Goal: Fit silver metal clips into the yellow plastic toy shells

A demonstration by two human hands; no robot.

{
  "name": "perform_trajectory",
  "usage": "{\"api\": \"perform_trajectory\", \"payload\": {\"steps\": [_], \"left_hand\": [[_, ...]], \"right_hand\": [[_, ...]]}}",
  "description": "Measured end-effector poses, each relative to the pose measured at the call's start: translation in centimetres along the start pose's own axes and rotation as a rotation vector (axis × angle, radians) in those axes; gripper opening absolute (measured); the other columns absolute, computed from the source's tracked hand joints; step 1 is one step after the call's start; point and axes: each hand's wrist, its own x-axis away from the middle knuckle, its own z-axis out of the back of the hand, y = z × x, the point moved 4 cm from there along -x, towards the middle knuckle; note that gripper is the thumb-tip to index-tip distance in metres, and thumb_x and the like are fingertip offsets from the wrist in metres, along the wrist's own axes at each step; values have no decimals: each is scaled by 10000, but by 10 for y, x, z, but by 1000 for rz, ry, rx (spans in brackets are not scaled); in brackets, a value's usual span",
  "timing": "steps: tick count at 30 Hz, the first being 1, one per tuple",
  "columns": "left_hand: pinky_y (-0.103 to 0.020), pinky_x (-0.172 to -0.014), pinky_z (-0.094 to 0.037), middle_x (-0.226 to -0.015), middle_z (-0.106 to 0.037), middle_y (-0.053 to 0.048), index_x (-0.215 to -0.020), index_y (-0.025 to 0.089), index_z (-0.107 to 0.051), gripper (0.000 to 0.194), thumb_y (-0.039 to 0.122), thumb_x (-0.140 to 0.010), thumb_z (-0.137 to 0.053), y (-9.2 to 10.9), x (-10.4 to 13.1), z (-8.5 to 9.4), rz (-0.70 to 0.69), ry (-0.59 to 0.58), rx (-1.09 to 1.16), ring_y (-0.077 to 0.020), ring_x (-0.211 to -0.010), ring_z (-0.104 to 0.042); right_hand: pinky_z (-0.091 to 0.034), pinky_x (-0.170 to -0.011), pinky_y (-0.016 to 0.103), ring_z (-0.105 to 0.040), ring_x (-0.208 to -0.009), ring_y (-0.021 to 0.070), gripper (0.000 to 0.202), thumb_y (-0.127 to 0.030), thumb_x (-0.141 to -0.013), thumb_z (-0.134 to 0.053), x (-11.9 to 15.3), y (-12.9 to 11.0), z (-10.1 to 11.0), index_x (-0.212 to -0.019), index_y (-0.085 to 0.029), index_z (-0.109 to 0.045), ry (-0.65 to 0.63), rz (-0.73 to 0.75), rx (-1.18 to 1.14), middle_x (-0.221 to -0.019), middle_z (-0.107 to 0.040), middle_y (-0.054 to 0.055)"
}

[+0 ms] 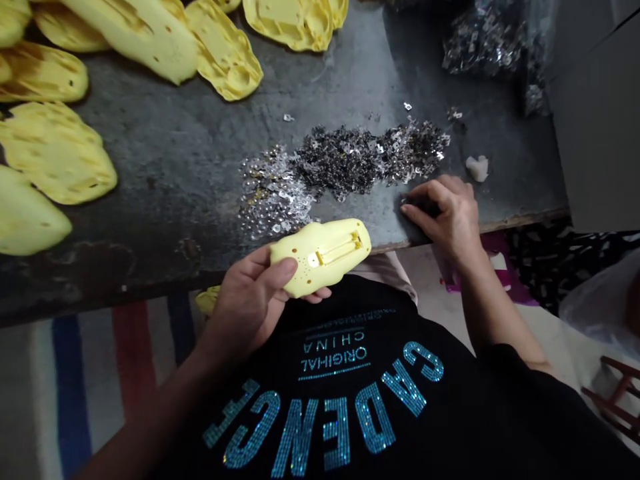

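Observation:
My left hand (255, 293) is wrapped round a yellow plastic toy casing (327, 257), thumb on top and fingers beneath. The casing's outer side faces up, showing a long battery slot, a cluster of tiny holes and a few larger ones. Above the table's front edge, my right hand (445, 213) is closed in a pinch, its thumb and index fingertips almost together. Whatever lies between those fingertips is too small and dark to make out. Just beyond both hands spreads a pile of small metal contact pieces (345, 160), with shinier pieces (277, 193) at its left end.
Several more yellow casings (55, 153) cover the dark table's (165, 147) left and far side. Clear plastic bags of metal pieces (485, 40) stand at the far right. A small white lump (477, 168) lies right of the pile. A reddish stool (617, 393) is at lower right.

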Motion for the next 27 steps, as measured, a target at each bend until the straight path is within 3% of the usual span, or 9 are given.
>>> {"api": "perform_trajectory", "payload": {"steps": [6, 11, 15, 19, 24, 27], "left_hand": [[-312, -594, -742, -1199, -912, -150, -1117, 143, -856, 261, 300, -919, -922, -4, 2, -1, -65, -93, 26, -261, -799, -883], [-312, -563, -736, -1134, -918, -124, -1105, 148, -869, 356, 340, -836, -1002, -3, 1, -6, -58, -41, 23, -266, -788, -882], [-321, -578, -746, -1131, -917, -129, -1102, 148, -868, 308, 321, -871, -977, 0, 4, -8, -78, -40, 23, -268, -808, -882], [-305, -587, -744, -1158, -914, -128, -1120, 141, -874, 302, 305, -886, -971, -3, 5, -4, -75, -41, 38, -273, -854, -885], [-291, -600, -742, -1207, -907, -135, -1201, 137, -869, 309, 293, -939, -920, -5, 3, -6, -100, -107, 60, -254, -843, -882], [-283, -621, -741, -1188, -907, -135, -1216, 129, -853, 296, 275, -963, -899, -5, 3, -7, -83, -116, 54, -230, -817, -868]], "right_hand": [[-523, -996, 518, -717, -983, 308, 219, -377, -1090, -665, 0, -5, -3, -961, -255, -794, -26, 78, -84, -971, -783, 76], [-545, -967, 508, -715, -1005, 321, 210, -441, -1058, -727, -4, -4, -1, -1088, -249, -807, -19, 42, -91, -1074, -796, 102], [-525, -1018, 496, -735, -1013, 314, 185, -369, -1081, -681, -11, -11, -6, -1016, -252, -809, -74, 111, -81, -1052, -815, 90], [-506, -981, 472, -721, -938, 292, 243, -429, -1074, -712, -7, -8, -5, -921, -249, -770, -62, 103, -36, -954, -799, 64], [-525, -927, 456, -700, -921, 282, 217, -428, -1067, -721, 1, -5, 0, -1120, -253, -837, -67, 100, -78, -997, -781, 67], [-544, -920, 454, -704, -915, 272, 210, -374, -1084, -684, 1, -7, 1, -1106, -269, -865, -76, 122, -134, -991, -764, 61]]}}
